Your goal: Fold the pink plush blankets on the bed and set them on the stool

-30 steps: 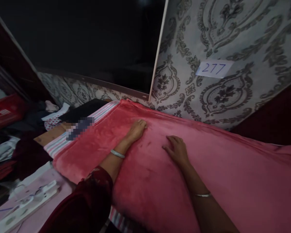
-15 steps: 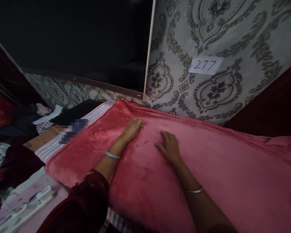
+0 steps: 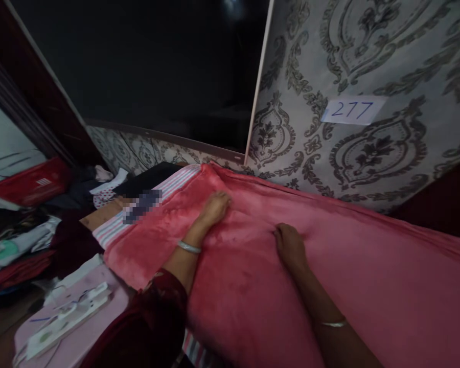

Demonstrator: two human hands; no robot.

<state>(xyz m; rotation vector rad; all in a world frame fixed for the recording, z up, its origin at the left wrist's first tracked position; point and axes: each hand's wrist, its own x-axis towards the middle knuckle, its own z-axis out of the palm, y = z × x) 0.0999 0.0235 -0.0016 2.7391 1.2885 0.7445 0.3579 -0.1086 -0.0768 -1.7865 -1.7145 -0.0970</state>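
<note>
A pink-red plush blanket (image 3: 249, 286) lies spread over a raised surface, with a striped cloth (image 3: 109, 230) showing from under its left end. My left hand (image 3: 215, 208) is closed on the blanket near its far left part, its fingertips partly hidden. To its right, my right hand (image 3: 291, 245) has its fingers curled in and pinches the fabric. Shallow creases run through the plush between both hands. Each wrist wears a silvery bangle.
A large dark screen (image 3: 157, 66) and patterned wallpaper with a paper marked 277 (image 3: 352, 110) stand behind. At lower left, a white power strip (image 3: 69, 319) lies on a pink stool (image 3: 117, 289). Piled clothes (image 3: 42, 235) and a red bag (image 3: 34, 181) are farther left.
My right hand has gone from spread fingers to curled ones gripping the blanket, and creases have formed between the hands. The view has shifted left.
</note>
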